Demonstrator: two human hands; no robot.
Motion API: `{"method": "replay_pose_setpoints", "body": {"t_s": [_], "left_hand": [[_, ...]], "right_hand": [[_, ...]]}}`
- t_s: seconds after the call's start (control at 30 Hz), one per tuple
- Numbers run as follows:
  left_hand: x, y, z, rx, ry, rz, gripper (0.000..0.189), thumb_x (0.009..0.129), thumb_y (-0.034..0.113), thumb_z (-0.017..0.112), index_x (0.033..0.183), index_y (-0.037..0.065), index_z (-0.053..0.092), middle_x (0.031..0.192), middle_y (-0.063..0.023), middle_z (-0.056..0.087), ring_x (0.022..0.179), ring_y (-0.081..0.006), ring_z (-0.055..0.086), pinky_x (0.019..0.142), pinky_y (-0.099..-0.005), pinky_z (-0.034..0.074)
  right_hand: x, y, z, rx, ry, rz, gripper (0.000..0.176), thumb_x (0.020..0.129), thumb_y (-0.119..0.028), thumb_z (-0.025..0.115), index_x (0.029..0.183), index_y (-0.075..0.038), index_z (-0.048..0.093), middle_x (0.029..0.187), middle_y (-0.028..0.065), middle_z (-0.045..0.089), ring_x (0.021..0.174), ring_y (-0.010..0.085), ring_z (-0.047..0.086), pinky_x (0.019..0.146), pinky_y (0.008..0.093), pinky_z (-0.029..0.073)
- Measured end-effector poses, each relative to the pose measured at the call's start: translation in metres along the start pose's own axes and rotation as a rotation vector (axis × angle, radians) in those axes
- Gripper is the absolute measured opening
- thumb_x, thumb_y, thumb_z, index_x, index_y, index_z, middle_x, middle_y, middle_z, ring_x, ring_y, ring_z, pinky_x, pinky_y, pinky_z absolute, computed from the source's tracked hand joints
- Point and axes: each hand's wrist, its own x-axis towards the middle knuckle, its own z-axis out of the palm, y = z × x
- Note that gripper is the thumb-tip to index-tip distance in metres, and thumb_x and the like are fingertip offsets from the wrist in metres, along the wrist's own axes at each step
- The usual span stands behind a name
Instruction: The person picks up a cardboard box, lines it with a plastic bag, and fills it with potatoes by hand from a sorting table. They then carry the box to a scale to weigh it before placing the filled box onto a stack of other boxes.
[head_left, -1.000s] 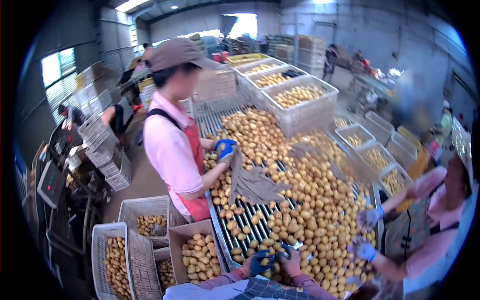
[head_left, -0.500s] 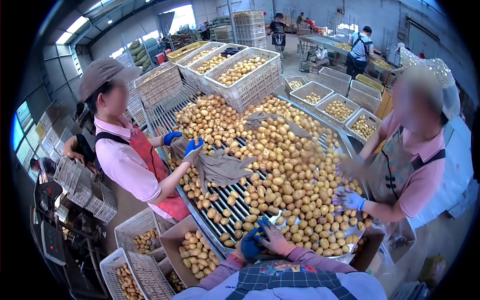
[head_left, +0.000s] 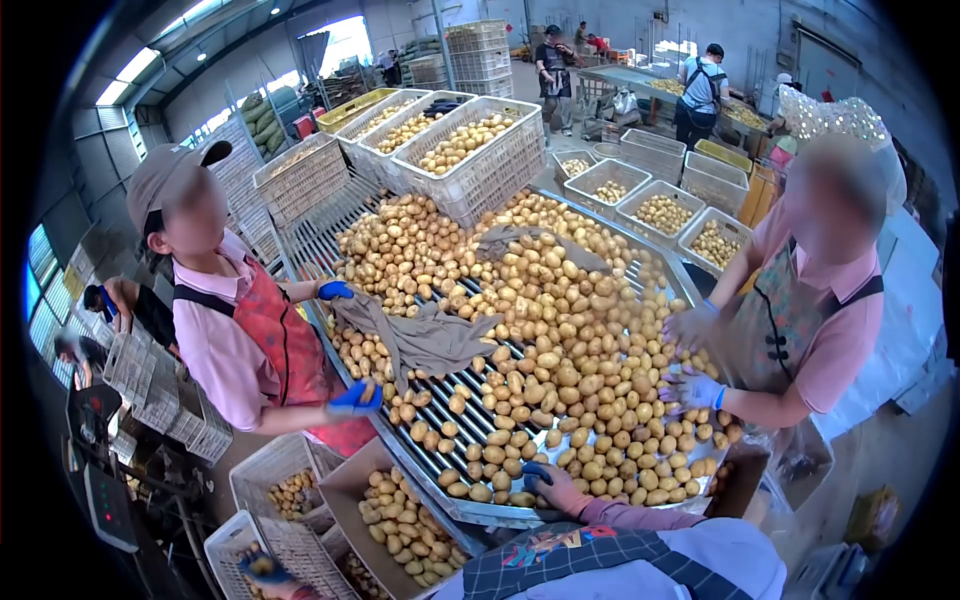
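Observation:
My left hand (head_left: 265,572), in a blue glove, reaches far down to the left over a white plastic crate (head_left: 222,546) of potatoes. Its fingers are small and blurred there, so a potato in its grip cannot be told from those below. At the near edge of the metal roller table (head_left: 505,514), my right hand (head_left: 556,488) rests by the potatoes (head_left: 600,420) in a glove with blue fingertips. Its fingers curl inward, and what they enclose is hidden. A cardboard box of potatoes (head_left: 405,525) stands between my left hand and the table.
A co-worker in a red apron (head_left: 290,350) stands left, one in a patterned apron (head_left: 775,320) right with gloved hands on potatoes. A grey cloth (head_left: 420,335) lies on the table. Filled crates (head_left: 470,165) stand at its far end; more crates (head_left: 660,215) line the back right.
My hands have parted: the left has swung down left to the crate, the right stays at the table edge. The left co-worker's near hand has let go of the cloth and moved down.

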Motion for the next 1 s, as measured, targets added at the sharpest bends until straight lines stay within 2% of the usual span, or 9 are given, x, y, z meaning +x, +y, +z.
{"method": "replay_pose_setpoints", "body": {"t_s": [0.1,0.27,0.4,0.47,0.5,0.57,0.63,0.7,1.0], "left_hand": [[0.001,0.038,-0.020,0.239,0.432,-0.206,0.030,0.095,0.014,0.052,0.120,-0.002,0.049,0.122,-0.0129,0.057,0.108,-0.0221,0.055,0.098,-0.0312,0.043],[-0.085,0.029,0.061,0.330,0.382,-0.284,0.041,0.091,0.009,0.055,0.129,-0.002,0.045,0.131,-0.0142,0.052,0.116,-0.0240,0.052,0.102,-0.0338,0.040],[-0.197,0.009,0.165,0.255,0.069,-0.354,0.051,0.088,0.004,0.058,0.136,-0.002,0.042,0.137,-0.0153,0.048,0.122,-0.0256,0.049,0.106,-0.0358,0.037],[-0.257,0.003,0.229,0.144,-0.207,-0.377,0.057,0.086,0.002,0.060,0.139,-0.002,0.040,0.141,-0.0158,0.046,0.126,-0.0264,0.048,0.107,-0.0368,0.036],[-0.280,-0.014,0.255,0.945,-0.458,0.151,0.067,0.086,0.008,0.063,0.145,0.000,0.033,0.148,-0.0180,0.037,0.133,-0.0316,0.041,0.112,-0.0416,0.030],[-0.311,0.043,0.343,0.763,-0.964,0.043,0.075,0.085,0.026,0.069,0.146,0.000,0.032,0.150,-0.0277,0.029,0.140,-0.0417,0.025,0.116,-0.0518,0.016],[-0.331,0.054,0.384,0.837,-1.162,0.269,0.070,0.086,0.035,0.068,0.141,0.000,0.042,0.148,-0.0323,0.029,0.139,-0.0461,0.024,0.114,-0.0513,0.019],[-0.353,0.026,0.387,0.742,-1.167,0.323,0.072,0.088,0.040,0.063,0.144,0.004,0.038,0.147,-0.0337,0.029,0.136,-0.0507,0.026,0.114,-0.0546,0.018],[-0.371,0.018,0.385,0.922,-1.387,0.353,0.069,0.092,0.046,0.054,0.141,-0.001,0.041,0.147,-0.0312,0.032,0.134,-0.0459,0.033,0.113,-0.0486,0.024]], "right_hand": [[0.004,0.012,0.004,0.059,0.022,-0.001,0.033,0.088,-0.025,0.063,0.118,-0.011,0.064,0.109,0.0165,0.066,0.102,0.0325,0.062,0.090,0.0389,0.048],[0.002,0.009,0.001,-0.103,-0.092,0.009,0.042,0.091,-0.029,0.059,0.129,-0.011,0.057,0.121,0.0163,0.062,0.113,0.0335,0.058,0.099,0.0416,0.043],[-0.053,0.052,-0.060,-0.794,-0.551,-0.499,0.058,0.091,-0.042,0.053,0.142,-0.017,0.042,0.147,0.0137,0.041,0.137,0.0395,0.034,0.112,0.0568,0.024],[-0.072,0.069,-0.103,-0.742,-0.468,-0.473,0.058,0.086,-0.038,0.061,0.139,-0.016,0.048,0.143,0.0165,0.045,0.133,0.0376,0.039,0.111,0.0556,0.027],[-0.076,0.095,-0.114,-0.585,-0.428,-0.306,0.062,0.081,-0.035,0.066,0.137,-0.015,0.050,0.141,0.0181,0.045,0.133,0.0374,0.040,0.112,0.0545,0.026],[-0.082,0.066,-0.136,-0.869,-0.297,-0.384,0.049,0.079,-0.020,0.064,0.127,-0.012,0.059,0.128,0.0165,0.057,0.123,0.0364,0.050,0.106,0.0552,0.032],[-0.096,0.077,-0.124,-0.615,-0.133,0.045,0.048,0.086,-0.020,0.056,0.134,-0.012,0.052,0.116,0.0187,0.059,0.109,0.0392,0.054,0.096,0.0541,0.037],[-0.101,0.073,-0.084,-0.760,0.259,0.049,0.049,0.088,-0.026,0.056,0.134,-0.010,0.050,0.131,0.0243,0.051,0.125,0.0429,0.044,0.109,0.0506,0.029],[-0.164,0.089,-0.135,-1.043,0.082,0.192,0.050,0.090,-0.031,0.058,0.136,-0.013,0.051,0.139,0.0176,0.048,0.127,0.0385,0.044,0.112,0.0528,0.025]]}}
